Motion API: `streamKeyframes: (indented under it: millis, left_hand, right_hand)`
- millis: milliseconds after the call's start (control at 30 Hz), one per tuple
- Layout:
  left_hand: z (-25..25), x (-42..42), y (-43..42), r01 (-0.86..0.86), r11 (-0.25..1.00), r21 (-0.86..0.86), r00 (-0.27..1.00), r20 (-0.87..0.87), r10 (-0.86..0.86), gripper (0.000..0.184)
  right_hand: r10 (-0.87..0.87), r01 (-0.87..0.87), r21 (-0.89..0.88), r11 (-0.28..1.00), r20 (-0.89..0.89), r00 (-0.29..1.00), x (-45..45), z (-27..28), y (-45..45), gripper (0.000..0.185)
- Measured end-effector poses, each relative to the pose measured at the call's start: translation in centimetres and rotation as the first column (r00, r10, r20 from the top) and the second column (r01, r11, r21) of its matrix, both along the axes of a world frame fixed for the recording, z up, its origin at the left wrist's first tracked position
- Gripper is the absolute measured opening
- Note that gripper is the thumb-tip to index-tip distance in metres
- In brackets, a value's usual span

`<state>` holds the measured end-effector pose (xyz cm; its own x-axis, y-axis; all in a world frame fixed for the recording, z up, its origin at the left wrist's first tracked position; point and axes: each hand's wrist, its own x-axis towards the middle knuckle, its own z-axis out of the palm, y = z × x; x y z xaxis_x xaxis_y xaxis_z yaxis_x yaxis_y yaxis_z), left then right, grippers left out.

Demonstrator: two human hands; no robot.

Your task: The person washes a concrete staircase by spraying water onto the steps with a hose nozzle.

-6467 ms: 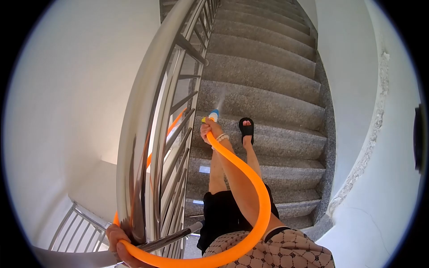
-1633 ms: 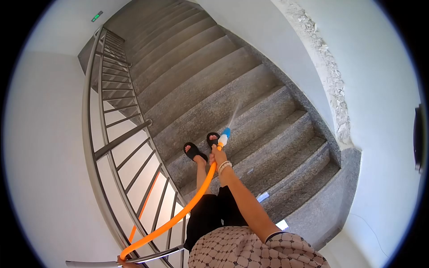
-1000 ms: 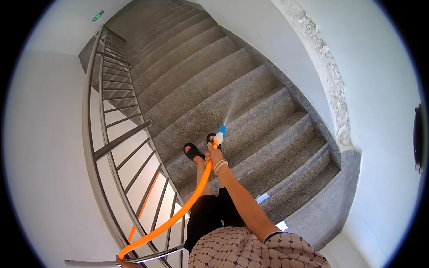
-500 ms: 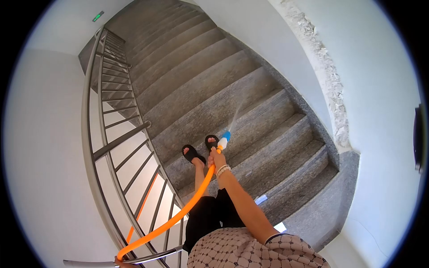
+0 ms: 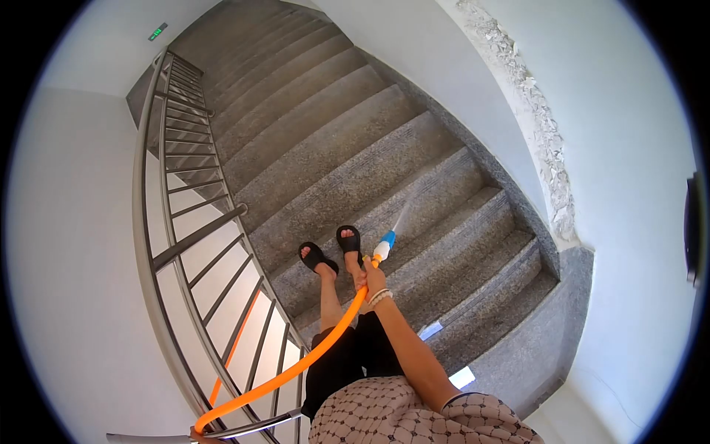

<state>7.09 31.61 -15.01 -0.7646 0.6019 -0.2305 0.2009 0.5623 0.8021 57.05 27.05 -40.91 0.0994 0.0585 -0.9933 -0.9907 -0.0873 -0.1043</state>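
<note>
Your right hand (image 5: 373, 275) is closed around the smooth orange hose (image 5: 319, 350), its rounded nozzle (image 5: 384, 246) spraying just beyond; speckled stone steps (image 5: 347, 174) lie below. Your left hand (image 5: 205, 438) touches the hose, its hold unclear.

From the head, above the fingers (image 5: 360, 281) of the right hand (image 5: 375, 277), the stairs (image 5: 325, 185) are being viewed forward and down.

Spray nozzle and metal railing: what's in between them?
In the head view, two black sandals with the person's feet in them, on the grey stairs, are between the nozzle and the railing.
</note>
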Motion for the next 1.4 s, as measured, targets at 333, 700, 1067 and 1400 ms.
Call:
streamKeyframes:
  millis: [333,700,1067,1400]
  left_hand:
    - [-0.7,-1.7,-0.7,0.049,0.999,0.009,0.997,0.062,-0.049,0.04]
    - [0.6,2.5,0.7,0.014,1.0,0.01,1.0,0.01,-0.014,0.037]
    - [0.7,4.4,1.5,0.047,0.998,0.049,0.986,-0.165,-0.038,0.032]
    - [1.4,5.7,1.9,-0.019,1.0,0.009,0.997,-0.075,0.02,0.03]
  right_hand:
    - [-0.014,0.012,0.027,1.0,0.049,0.999,0.5,1.6,0.2,0.027]
    - [0.032,-0.03,-0.017,0.999,0.083,0.996,0.3,3.1,-0.5,0.032]
    - [-0.033,0.037,-0.055,0.998,0.08,0.996,0.6,3.0,-1.4,0.04]
    - [0.055,-0.05,-0.057,0.997,0.093,0.994,0.6,3.0,-1.8,0.037]
